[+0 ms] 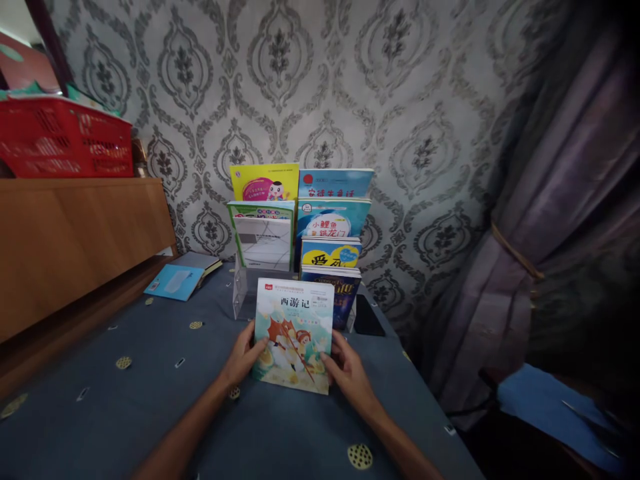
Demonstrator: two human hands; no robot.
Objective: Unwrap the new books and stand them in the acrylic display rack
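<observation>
A children's book with a pale illustrated cover is held up, tilted, above the dark cloth. Its left edge is gripped by my left hand, thumb on the front cover. My right hand grips the right edge the same way; the other fingers of both hands are mostly hidden behind it. Just beyond stands a clear tiered book rack. Its left column has a yellow book, a green-edged book and a white book. On the right are a light blue book, the carp book, a yellow-and-blue book and dark blue books.
A light blue book lies at the left, partly over another book. A dark flat object rests right of the rack. Farther left, a red basket sits on a wooden cabinet. A curtain hangs at the right.
</observation>
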